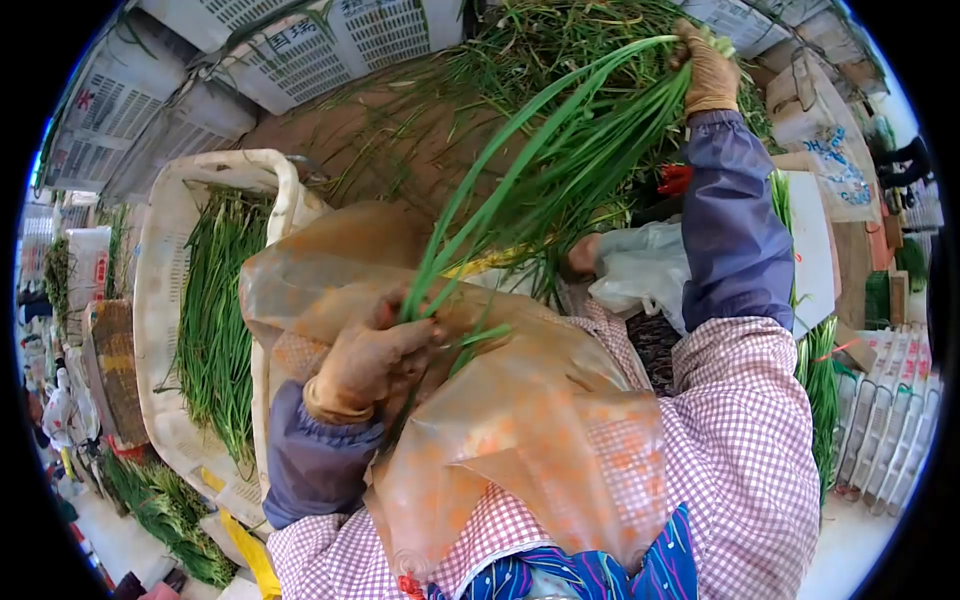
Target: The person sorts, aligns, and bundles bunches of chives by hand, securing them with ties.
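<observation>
My right hand (708,72), in a tan glove, is raised at the upper right and closed around the pale stem ends of a bunch of green chives (590,150). The long leaves hang down and to the left, towards my lap. Over my lap, my gloved left hand (375,355) is closed on a few leaves of the chives, with short green ends sticking out past its fingers. A cloudy plastic apron (520,440) with orange stains covers my lap beneath the leaves.
To my left stands a white plastic crate (160,300) holding more chives (220,320) laid lengthwise. A heap of loose green trimmings (560,50) lies on the floor ahead. White slatted crates (350,50) line the back. A pale plastic bag (645,265) sits beside my right arm.
</observation>
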`<action>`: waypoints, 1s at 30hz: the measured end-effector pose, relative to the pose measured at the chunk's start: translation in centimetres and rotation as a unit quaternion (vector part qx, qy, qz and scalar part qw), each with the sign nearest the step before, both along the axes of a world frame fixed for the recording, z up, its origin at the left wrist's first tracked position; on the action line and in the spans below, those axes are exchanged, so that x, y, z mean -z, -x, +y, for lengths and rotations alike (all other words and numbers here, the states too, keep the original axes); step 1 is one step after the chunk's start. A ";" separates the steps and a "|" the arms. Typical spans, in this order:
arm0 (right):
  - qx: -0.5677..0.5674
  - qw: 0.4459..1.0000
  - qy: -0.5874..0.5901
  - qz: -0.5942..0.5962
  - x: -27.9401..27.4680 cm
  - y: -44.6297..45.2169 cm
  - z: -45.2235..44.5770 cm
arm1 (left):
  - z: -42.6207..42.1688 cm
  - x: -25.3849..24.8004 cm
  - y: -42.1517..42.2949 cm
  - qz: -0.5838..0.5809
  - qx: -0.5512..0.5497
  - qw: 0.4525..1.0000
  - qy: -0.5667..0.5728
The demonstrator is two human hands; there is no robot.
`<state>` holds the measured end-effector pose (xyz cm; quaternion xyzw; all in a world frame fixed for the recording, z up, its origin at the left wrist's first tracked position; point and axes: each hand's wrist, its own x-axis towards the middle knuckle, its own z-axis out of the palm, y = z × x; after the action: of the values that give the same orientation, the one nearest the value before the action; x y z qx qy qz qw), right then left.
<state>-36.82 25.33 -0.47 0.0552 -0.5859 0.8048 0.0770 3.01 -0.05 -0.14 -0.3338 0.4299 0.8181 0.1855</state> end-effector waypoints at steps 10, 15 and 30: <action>-0.097 0.990 -0.101 0.022 -3.1 -6.3 2.6 | -3.2 -4.1 3.0 0.248 -0.168 0.901 0.313; -0.191 0.979 0.065 0.001 -4.4 -9.4 2.0 | 0.7 -4.6 3.5 0.393 0.283 0.666 0.568; -0.266 0.951 0.137 0.072 -5.9 -11.7 3.5 | -9.2 -3.5 10.5 0.320 0.134 0.557 0.755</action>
<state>-25.16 28.84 5.41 0.2561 -0.4265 0.8627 -0.0914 -7.54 -9.26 3.41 -0.0066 0.9610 0.2128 -0.1766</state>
